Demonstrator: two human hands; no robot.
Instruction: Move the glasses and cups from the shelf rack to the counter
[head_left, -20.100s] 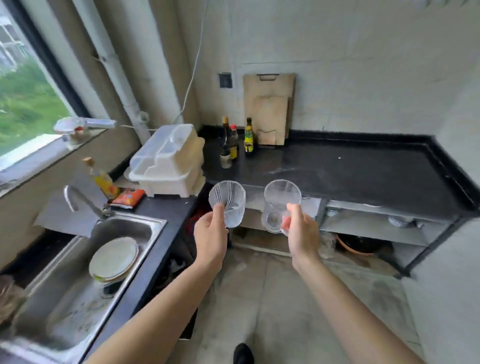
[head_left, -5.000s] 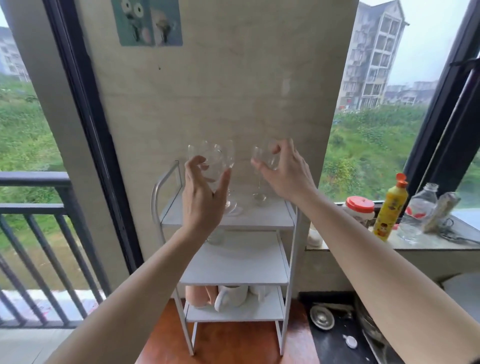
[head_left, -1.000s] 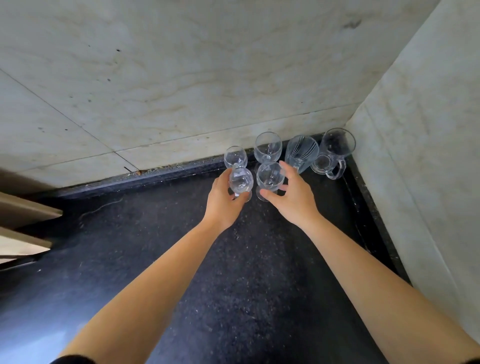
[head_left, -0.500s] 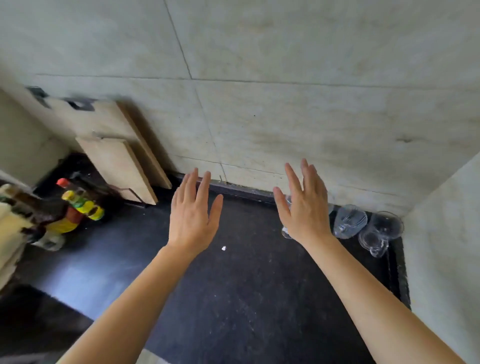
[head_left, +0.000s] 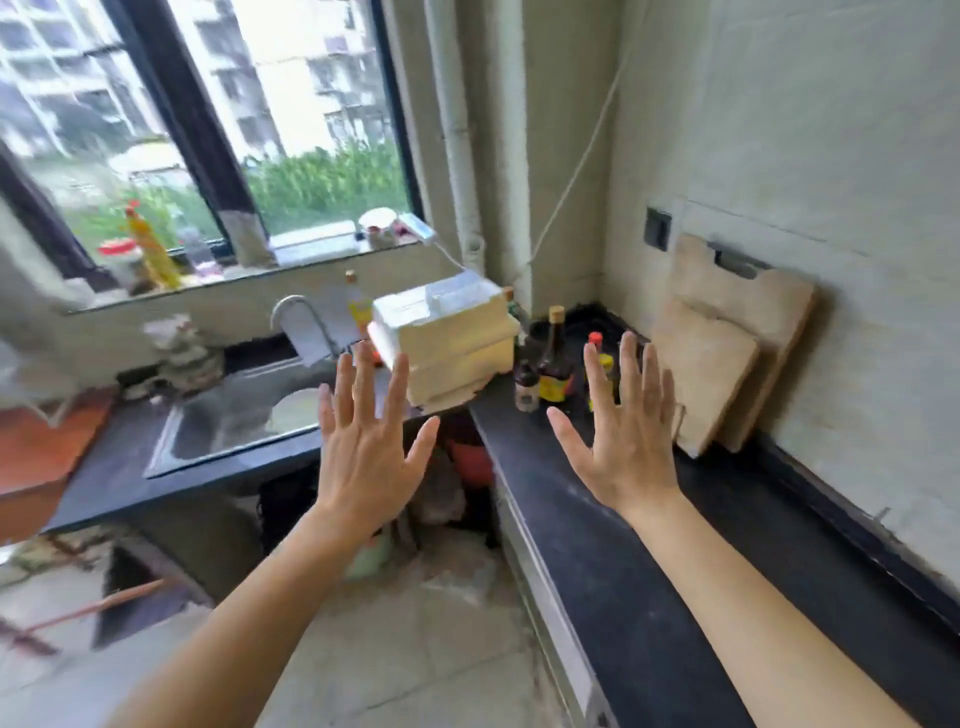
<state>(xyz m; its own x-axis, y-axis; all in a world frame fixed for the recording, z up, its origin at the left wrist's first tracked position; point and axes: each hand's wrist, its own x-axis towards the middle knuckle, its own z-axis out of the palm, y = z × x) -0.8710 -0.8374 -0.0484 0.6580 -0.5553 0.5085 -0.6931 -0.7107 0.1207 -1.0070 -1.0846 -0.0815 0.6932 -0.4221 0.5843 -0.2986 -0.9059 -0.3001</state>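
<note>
Both hands empty w/ fingers spread: left hand (head_left: 363, 447) over the floor gap, right hand (head_left: 626, 441) above the black stone counter (head_left: 623, 561). Glasses, set down a sec ago, now out of view; view's swung toward the window (head_left: 208, 130), prob. back to rack.

Two wooden cutting boards (head_left: 727, 343) lean upright against the tiled wall, the smaller in front. Left of them, in the corner, sauce bottles (head_left: 553, 364) cluster. A cream plastic dish-drainer box (head_left: 447, 338) sits beside a steel sink (head_left: 234, 421) holding a white plate (head_left: 293, 410), with a faucet (head_left: 301, 325) behind. A yellow bottle (head_left: 150, 249) stands on the windowsill
</note>
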